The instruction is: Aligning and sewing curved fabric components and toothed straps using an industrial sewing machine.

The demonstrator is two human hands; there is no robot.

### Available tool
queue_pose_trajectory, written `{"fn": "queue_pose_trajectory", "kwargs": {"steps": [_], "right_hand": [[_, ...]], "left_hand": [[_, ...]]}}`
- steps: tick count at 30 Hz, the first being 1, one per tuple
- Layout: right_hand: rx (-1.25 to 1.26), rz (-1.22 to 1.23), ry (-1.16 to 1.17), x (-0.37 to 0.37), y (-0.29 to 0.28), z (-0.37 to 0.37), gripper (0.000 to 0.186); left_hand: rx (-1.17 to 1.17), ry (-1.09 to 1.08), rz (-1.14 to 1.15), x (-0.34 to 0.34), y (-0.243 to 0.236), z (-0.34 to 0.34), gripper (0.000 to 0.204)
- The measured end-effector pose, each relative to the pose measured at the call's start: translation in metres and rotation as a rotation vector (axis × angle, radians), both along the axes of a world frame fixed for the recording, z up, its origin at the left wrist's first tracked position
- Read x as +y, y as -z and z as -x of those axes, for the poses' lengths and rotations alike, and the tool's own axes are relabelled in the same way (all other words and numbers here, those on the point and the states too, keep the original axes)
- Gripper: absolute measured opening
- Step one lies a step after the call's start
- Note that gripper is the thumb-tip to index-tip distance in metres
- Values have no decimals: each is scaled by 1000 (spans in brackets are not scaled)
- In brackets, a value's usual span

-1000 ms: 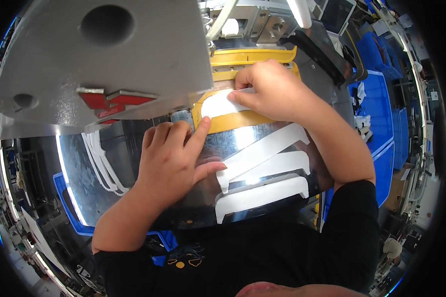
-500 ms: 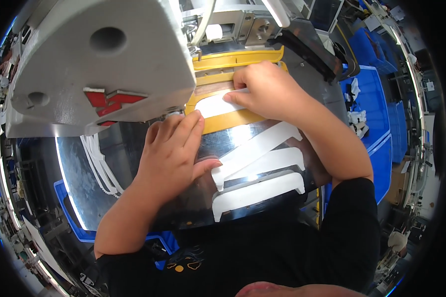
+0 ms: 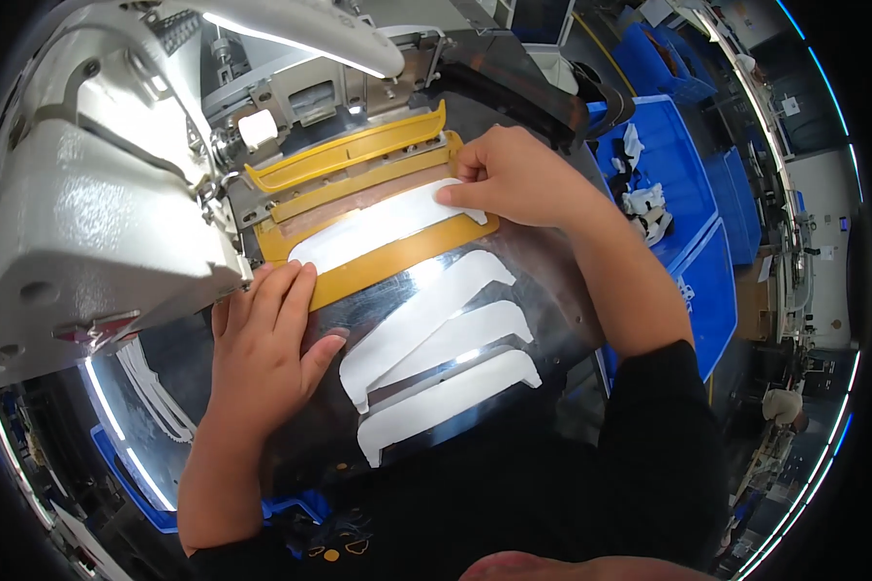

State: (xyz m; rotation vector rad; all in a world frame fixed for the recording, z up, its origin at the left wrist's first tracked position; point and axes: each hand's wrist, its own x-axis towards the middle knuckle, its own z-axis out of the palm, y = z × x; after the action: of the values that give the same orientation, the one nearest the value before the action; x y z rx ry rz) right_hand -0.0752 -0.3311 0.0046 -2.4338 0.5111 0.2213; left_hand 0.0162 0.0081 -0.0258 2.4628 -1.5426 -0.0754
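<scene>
A yellow template [image 3: 378,266] with a raised yellow strip [image 3: 349,145] behind it lies before the sewing machine [image 3: 77,223]. A white curved piece [image 3: 378,218] rests in the template. My left hand [image 3: 271,339] lies with fingers stretched out at the piece's left end, fingertips on it and the template edge. At the other end, my right hand [image 3: 523,184] pinches the piece between thumb and bent fingers. On the dark shiny table nearer me are further white pieces [image 3: 446,397], some overlapping, and thin white strips [image 3: 150,387] at the left.
Blue bins [image 3: 654,174] with white and dark scraps stand on the right beside the table. Another blue bin [image 3: 116,474] shows low at the left. A white lamp arm [image 3: 310,48] and metal fixtures overhang the back of the table.
The head view has turned, showing more of the machine and shifting the table's items. My left index finger has drawn alongside the others. Both hands remain at the white piece.
</scene>
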Motion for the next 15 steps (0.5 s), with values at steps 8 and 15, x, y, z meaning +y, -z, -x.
{"fn": "queue_pose_trajectory", "kwargs": {"steps": [8, 15], "right_hand": [[75, 67, -17, -2, -4, 0, 39], [31, 281, -77, -9, -12, 16, 23]], "left_hand": [[2, -9, -41, -1, -4, 1, 73], [25, 4, -58, 0, -3, -1, 77]]}}
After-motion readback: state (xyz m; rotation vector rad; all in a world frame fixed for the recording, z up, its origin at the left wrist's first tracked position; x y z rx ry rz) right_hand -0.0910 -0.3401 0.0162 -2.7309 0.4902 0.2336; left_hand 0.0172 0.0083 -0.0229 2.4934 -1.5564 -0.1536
